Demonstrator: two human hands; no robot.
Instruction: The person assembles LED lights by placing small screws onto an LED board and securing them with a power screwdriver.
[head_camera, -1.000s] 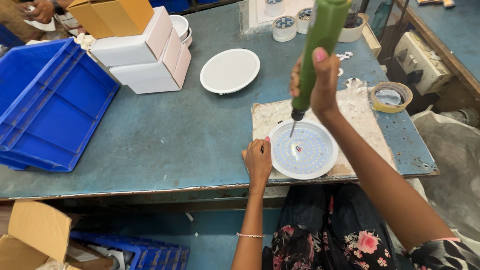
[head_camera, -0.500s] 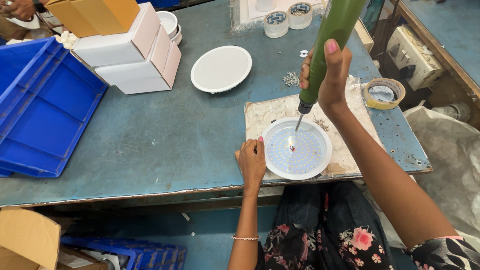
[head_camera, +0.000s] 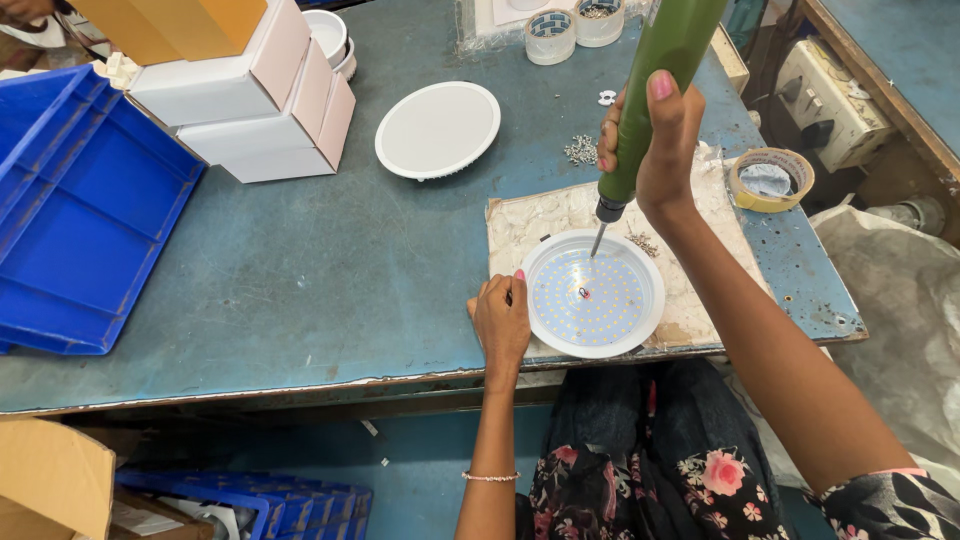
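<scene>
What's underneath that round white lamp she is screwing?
A worn off-white mat lies under the round lamp, over the blue-grey table. The mat's part beneath the lamp is hidden.
</scene>
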